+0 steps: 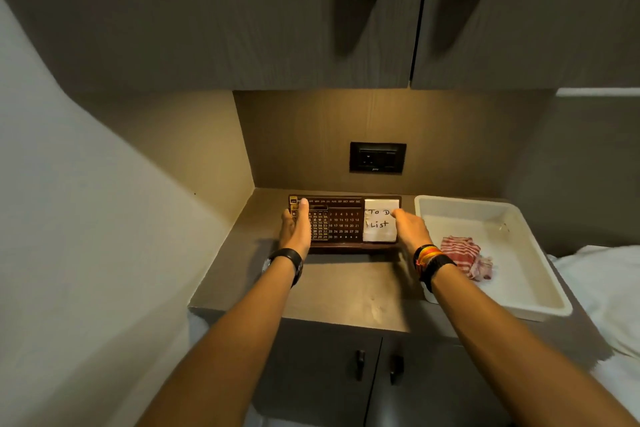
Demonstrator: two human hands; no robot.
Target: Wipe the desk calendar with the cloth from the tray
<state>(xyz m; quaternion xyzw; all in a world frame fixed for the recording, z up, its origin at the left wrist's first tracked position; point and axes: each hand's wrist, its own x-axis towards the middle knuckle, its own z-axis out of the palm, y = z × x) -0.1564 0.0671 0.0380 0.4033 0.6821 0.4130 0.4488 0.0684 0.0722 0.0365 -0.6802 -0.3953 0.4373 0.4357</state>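
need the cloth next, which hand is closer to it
Right. The right hand grips the calendar's end beside the cloth; the left hand holds the far end.

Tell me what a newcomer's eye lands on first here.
Both hands grip the ends of the dark desk calendar at the back of the counter: left hand on the month end, right hand by its white "To Do List" note. Beside it, the red-and-white striped cloth lies untouched in the white tray.
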